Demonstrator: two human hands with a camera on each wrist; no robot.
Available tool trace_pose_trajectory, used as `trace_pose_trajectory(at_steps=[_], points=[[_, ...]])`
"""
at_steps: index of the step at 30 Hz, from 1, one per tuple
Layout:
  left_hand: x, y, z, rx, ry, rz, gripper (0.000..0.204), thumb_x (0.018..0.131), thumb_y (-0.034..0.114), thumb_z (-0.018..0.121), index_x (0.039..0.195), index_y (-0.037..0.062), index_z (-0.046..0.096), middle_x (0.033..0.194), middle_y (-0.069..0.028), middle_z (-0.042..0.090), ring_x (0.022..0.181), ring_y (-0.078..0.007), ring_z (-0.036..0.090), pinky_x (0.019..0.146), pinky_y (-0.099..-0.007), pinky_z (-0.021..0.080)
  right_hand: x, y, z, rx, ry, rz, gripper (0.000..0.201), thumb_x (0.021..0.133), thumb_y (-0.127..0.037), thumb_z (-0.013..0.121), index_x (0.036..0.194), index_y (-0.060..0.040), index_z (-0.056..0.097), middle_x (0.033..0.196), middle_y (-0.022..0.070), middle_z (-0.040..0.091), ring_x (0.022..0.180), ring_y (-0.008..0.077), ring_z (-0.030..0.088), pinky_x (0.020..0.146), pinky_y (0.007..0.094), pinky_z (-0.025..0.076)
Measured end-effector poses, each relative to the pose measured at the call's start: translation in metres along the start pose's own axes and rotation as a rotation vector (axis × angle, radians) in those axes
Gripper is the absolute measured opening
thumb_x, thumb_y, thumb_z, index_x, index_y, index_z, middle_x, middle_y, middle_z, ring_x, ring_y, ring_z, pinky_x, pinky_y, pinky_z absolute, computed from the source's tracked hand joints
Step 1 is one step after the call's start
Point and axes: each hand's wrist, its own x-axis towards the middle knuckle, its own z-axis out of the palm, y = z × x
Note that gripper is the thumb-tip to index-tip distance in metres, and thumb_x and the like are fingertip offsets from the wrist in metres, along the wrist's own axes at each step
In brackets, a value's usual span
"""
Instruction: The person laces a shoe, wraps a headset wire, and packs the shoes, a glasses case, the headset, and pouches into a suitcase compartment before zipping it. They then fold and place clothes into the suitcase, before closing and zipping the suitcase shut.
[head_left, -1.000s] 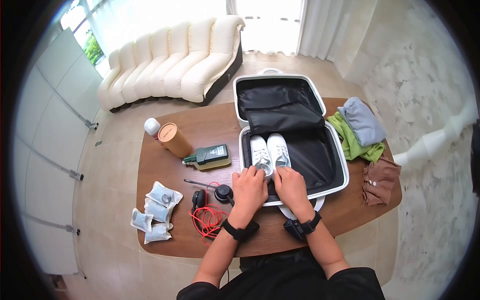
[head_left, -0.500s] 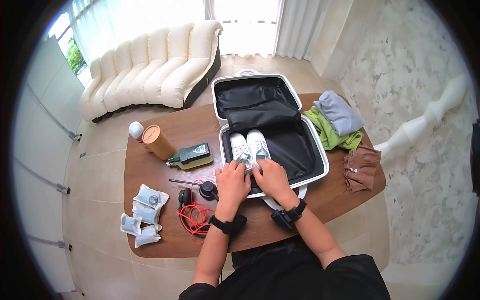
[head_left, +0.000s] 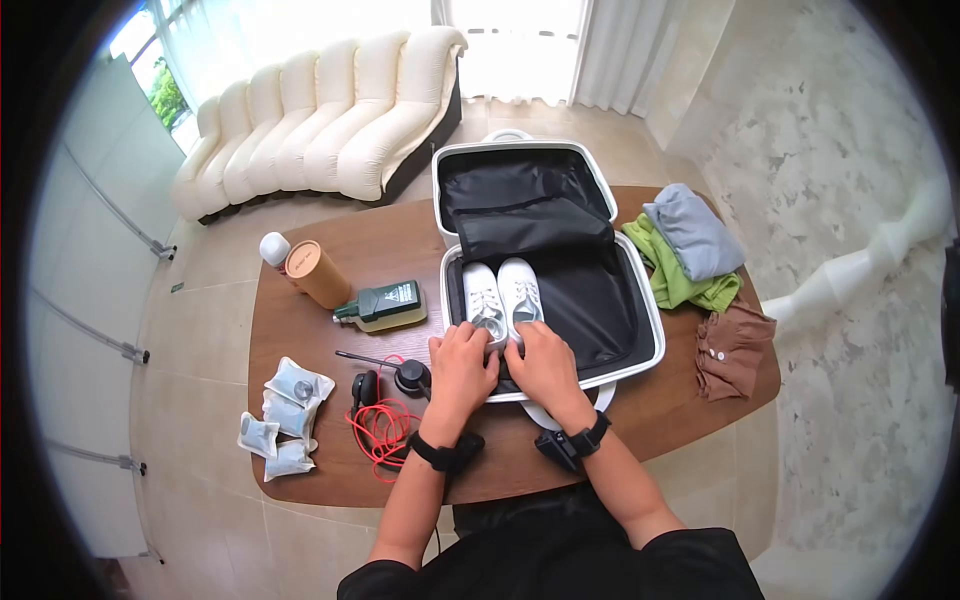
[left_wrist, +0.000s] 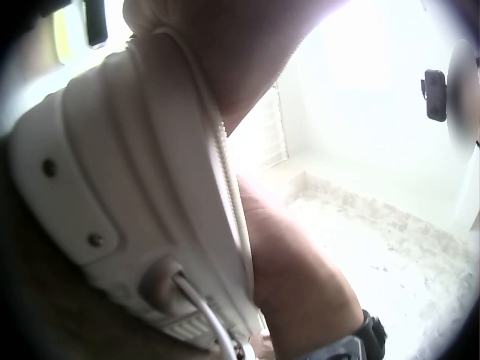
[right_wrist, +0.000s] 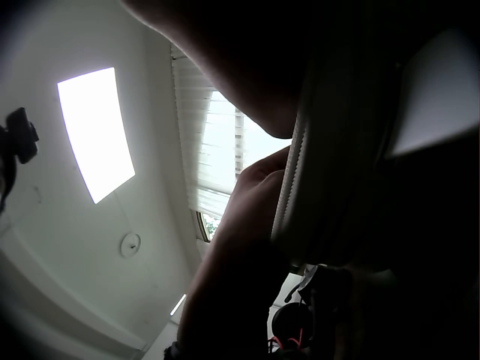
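Note:
Two white lace-up shoes, the left one and the right one, lie side by side in the left part of an open suitcase with black lining. My left hand grips the heel end of the left shoe, its fingers curled over the edge. At the heel of the right shoe, my right hand holds on in the same way. Fingertips are partly hidden inside the shoes. The left wrist view shows the suitcase's pale outer side; the right wrist view is mostly dark.
Left of the suitcase are a green bottle, a cardboard tube, a white-capped can, a headset with red cable and several pale pouches. Folded grey, green and brown clothes lie to the right.
The head view has shifted, moving the whole scene within the picture. Both hands stay at the shoe heels, and the shoes keep about the same place in the suitcase.

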Motion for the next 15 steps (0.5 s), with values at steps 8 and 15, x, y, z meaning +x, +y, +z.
trace_pose_trajectory(at_steps=[8, 15], points=[[-0.011, 0.008, 0.001, -0.047, -0.003, 0.001, 0.021, 0.079, 0.018, 0.079, 0.095, 0.009, 0.069, 0.097, -0.0069, 0.064, 0.097, -0.0297, 0.062, 0.084, -0.0479, 0.042, -0.009, -0.002, -0.012, -0.017, -0.064, 0.109, 0.029, 0.093, -0.021, 0.066, 0.113, -0.0014, 0.071, 0.111, 0.0198, 0.07, 0.096, 0.043, 0.071, 0.084, 0.0507, 0.057], [-0.029, 0.026, 0.002, -0.085, 0.01, -0.029, 0.021, 0.079, 0.015, 0.078, 0.097, 0.0109, 0.069, 0.098, -0.0058, 0.062, 0.097, -0.0267, 0.061, 0.083, -0.0446, 0.039, -0.026, 0.002, -0.024, -0.02, -0.086, 0.055, 0.031, 0.093, -0.023, 0.066, 0.115, -0.0014, 0.071, 0.114, 0.0183, 0.069, 0.097, 0.0417, 0.07, 0.084, 0.0494, 0.057]])
